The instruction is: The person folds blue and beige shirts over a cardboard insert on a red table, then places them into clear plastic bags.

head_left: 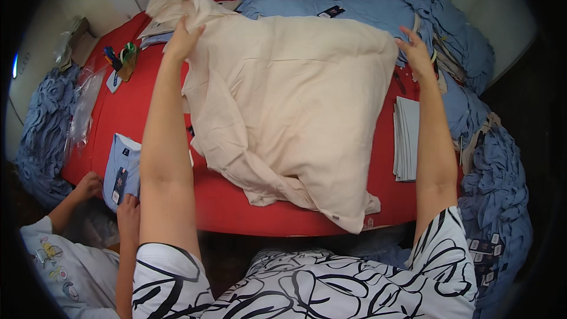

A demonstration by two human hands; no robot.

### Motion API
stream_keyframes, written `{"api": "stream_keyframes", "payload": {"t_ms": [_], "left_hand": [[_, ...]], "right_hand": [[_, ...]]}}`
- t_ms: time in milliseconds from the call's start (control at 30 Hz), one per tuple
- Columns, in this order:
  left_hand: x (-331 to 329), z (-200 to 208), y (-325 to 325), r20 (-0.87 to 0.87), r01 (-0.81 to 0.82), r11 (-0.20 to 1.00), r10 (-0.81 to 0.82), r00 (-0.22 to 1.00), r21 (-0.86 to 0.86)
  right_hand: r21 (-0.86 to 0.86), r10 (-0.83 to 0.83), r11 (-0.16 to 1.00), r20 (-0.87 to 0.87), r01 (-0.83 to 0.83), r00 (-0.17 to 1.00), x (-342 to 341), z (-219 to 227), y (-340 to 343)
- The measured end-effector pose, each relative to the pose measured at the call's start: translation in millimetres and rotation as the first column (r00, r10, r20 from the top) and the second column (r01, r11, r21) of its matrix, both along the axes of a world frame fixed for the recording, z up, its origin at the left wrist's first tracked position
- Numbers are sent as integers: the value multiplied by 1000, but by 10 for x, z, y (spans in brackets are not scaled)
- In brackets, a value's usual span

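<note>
A cream garment (307,100) lies spread over the red-covered table (283,221) in front of me, smooth on its right side and bunched along its left. At its upper left, next to a crumpled heap of the same cloth, my left hand (186,40) touches the fabric with thumb and forefinger apart; its other fingers are partly hidden. My right hand (416,52) is beside the garment's upper right corner, fingers spread and holding nothing that I can see. A small tag shows near the garment's lower hem.
Blue garments (366,12) pile up at the back and right. On the right lies a stack of pale sheets (406,136). To the left, another person's hands (88,186) are at a folded blue shirt (123,168) with a tag, near a pen holder (125,70) and clear plastic (85,109).
</note>
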State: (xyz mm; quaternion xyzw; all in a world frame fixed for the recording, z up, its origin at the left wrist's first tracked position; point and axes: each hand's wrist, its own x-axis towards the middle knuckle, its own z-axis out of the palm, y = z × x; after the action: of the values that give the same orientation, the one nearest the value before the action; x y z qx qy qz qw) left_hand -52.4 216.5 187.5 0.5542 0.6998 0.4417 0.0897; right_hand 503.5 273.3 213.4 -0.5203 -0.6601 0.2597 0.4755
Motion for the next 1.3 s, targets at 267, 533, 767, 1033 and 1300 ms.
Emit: {"api": "stream_keyframes", "payload": {"t_ms": [267,533,767,1033,1300], "left_hand": [[889,-1084,-2427,-147,-186,881,134,980,-436],[1637,-1587,-2089,-213,-106,939,36,976,-328],[-81,-1636,-2983,790,-192,955,296,536,-227],[455,-1688,-3410,505,220,889,15,863,-402],[411,-1002,-3878,683,-37,980,162,712,-194]], "right_hand": [[-329,-58,929,327,171,943,-484,-1288,-2327],[-205,61,974,642,95,764,-926,-1960,-2494],[-454,-220,887,-576,-84,787,271,-2085,-2610],[-558,-201,828,-398,-62,895,349,-1777,-3138],[-659,-64,752,-48,16,997,1009,-1546,-3517]]}}
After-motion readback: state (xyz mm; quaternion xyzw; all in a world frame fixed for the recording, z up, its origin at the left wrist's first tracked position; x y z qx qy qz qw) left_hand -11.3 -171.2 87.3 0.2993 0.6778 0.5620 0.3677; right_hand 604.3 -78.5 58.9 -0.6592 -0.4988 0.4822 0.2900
